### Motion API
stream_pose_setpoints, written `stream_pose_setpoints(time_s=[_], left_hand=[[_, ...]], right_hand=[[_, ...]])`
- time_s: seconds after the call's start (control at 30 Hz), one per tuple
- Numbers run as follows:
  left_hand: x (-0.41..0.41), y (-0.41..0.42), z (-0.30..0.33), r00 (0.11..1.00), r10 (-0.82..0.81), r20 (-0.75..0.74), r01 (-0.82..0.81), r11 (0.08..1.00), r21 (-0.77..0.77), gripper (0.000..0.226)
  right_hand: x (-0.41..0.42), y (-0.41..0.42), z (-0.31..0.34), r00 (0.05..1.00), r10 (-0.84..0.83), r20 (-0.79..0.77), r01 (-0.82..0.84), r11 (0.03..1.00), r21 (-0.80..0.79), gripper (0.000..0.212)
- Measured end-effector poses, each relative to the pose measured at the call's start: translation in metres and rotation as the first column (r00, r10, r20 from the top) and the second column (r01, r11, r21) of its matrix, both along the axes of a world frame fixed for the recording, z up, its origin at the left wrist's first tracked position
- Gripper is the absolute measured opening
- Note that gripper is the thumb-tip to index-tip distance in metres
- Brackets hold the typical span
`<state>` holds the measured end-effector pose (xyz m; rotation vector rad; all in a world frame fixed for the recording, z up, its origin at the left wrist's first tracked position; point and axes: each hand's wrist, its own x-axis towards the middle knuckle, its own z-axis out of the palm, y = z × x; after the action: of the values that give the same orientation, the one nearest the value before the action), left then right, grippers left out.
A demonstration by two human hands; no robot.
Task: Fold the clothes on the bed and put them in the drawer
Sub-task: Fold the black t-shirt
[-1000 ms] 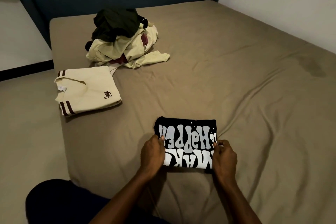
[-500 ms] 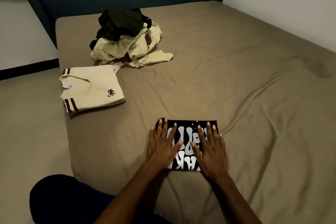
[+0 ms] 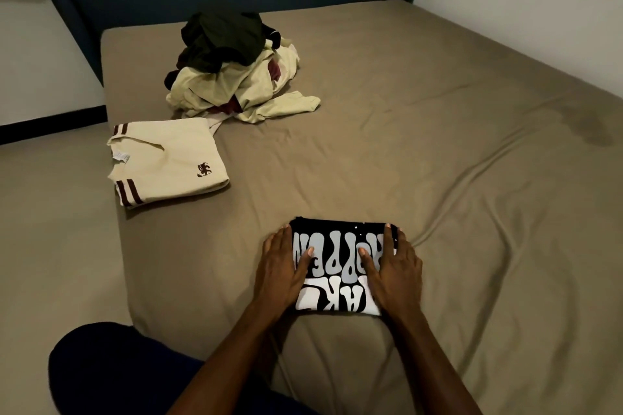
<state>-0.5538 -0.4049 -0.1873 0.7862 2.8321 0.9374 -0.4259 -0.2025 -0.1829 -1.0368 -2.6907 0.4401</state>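
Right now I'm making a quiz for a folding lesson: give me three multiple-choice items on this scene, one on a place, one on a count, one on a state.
1. Where is the folded cream shirt?
A. by the bed's left edge
B. on the floor
C. under the hands

2. How many garments lie folded?
A. one
B. two
C. four

3. How do the hands meet the black printed shirt?
A. lifting it
B. flat on its two sides
C. not touching

Answers:
1 A: the folded cream shirt lies near the left edge of the bed, in front of the unfolded pile.
2 B: the cream one and the black printed shirt.
3 B: left hand and right hand lie flat, fingers straight.
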Motion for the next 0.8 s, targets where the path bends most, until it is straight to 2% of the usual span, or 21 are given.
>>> stream_pose_setpoints(time_s=[0.1,0.17,0.23,0.33,0.4,0.47,0.57,0.63,0.67,0.7,0.73,0.77,0.8], left_hand=[[0.005,0.002,0.01,0.987,0.019,-0.159,-0.048,0.983,-0.177,0.075],[0.012,0.006,0.015,0.99,0.055,-0.127,-0.084,0.968,-0.236,0.074],[0.013,0.008,0.021,0.996,0.085,-0.032,-0.09,0.974,-0.207,0.069],[0.005,0.014,0.027,0.993,0.101,0.056,-0.09,0.98,-0.176,0.054],[-0.003,0.019,0.027,0.99,0.07,0.124,-0.056,0.992,-0.11,0.04],[-0.012,0.019,0.032,0.981,0.011,0.194,-0.012,1.0,0.004,0.034],[-0.04,0.02,0.057,0.951,-0.121,0.284,0.063,0.977,0.205,0.031],[-0.065,0.022,0.077,0.924,-0.217,0.316,0.145,0.961,0.237,0.027],[-0.078,0.024,0.085,0.92,-0.251,0.3,0.194,0.959,0.207,0.027],[-0.09,0.028,0.089,0.93,-0.257,0.264,0.232,0.965,0.122,0.031],[-0.099,0.032,0.091,0.949,-0.236,0.208,0.245,0.969,-0.02,0.036],[-0.104,0.036,0.089,0.971,-0.202,0.129,0.224,0.955,-0.193,0.039],[-0.104,0.037,0.086,0.986,-0.159,0.04,0.163,0.931,-0.327,0.042]], right_hand=[[-0.008,0.017,0.015,0.999,-0.015,-0.032,0.015,1.0,0.005,0.086],[-0.017,0.034,0.029,1.0,-0.009,-0.011,0.008,0.996,-0.093,0.08],[-0.023,0.047,0.045,1.0,-0.017,0.019,0.021,0.965,-0.263,0.068],[-0.03,0.063,0.06,1.0,-0.012,0.014,0.018,0.836,-0.548,0.038],[-0.031,0.069,0.067,1.0,0.012,0.006,-0.005,0.743,-0.669,0.023],[-0.03,0.069,0.076,0.999,-0.012,-0.044,-0.027,0.627,-0.778,0.018],[-0.025,0.057,0.085,0.977,-0.176,-0.12,-0.036,0.416,-0.908,0.021],[-0.017,0.046,0.079,0.965,-0.239,-0.105,-0.012,0.364,-0.931,0.021],[-0.013,0.039,0.074,0.969,-0.235,-0.077,0.019,0.38,-0.925,0.019],[-0.009,0.033,0.069,0.983,-0.179,-0.039,0.053,0.481,-0.875,0.017],[-0.007,0.03,0.065,0.998,-0.056,0.037,0.064,0.655,-0.753,0.021],[-0.005,0.028,0.064,0.986,0.048,0.157,0.049,0.826,-0.561,0.029],[-0.006,0.026,0.065,0.957,0.094,0.276,0.008,0.937,-0.348,0.035]])
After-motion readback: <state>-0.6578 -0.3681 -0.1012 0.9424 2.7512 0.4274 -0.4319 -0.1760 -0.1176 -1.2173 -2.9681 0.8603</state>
